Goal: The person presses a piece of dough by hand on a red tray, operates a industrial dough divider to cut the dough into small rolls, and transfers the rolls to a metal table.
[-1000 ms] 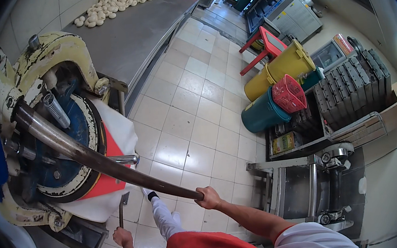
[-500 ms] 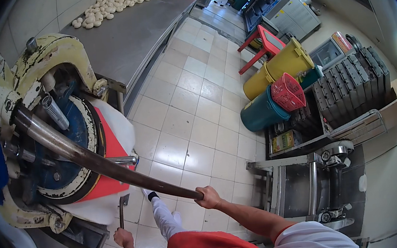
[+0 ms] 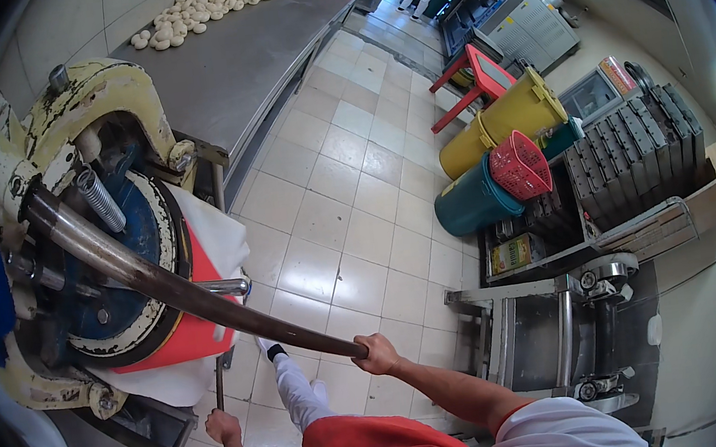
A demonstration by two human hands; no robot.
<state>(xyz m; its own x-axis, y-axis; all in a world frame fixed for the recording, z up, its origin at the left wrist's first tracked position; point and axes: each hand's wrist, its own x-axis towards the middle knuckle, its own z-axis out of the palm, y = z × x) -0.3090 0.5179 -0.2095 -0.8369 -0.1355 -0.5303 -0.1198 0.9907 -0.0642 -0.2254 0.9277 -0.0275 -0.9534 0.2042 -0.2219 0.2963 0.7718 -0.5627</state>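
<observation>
Fingers (image 3: 371,343) of the right hand (image 3: 379,357) are wrapped around the lower end of a long curved metal lever (image 3: 166,283), which slants up and left to a cream-framed press (image 3: 131,95). Below and to the left, the left hand (image 3: 223,427) has its fingers curled around a thin dark rod (image 3: 219,385), whose upper end stands just beside the press. The lever crosses in front of the press's round blue head (image 3: 141,238), near a coil spring (image 3: 101,200). Beneath the head, a red plate (image 3: 199,343) and a soft-edged white layer (image 3: 219,229) stick out past its rim. Beyond the press, pale dough balls (image 3: 214,8) lie clustered on a metal counter (image 3: 227,79). Across the tiled floor (image 3: 319,192), a red basket (image 3: 521,168) rests atop a teal bin (image 3: 469,204).
</observation>
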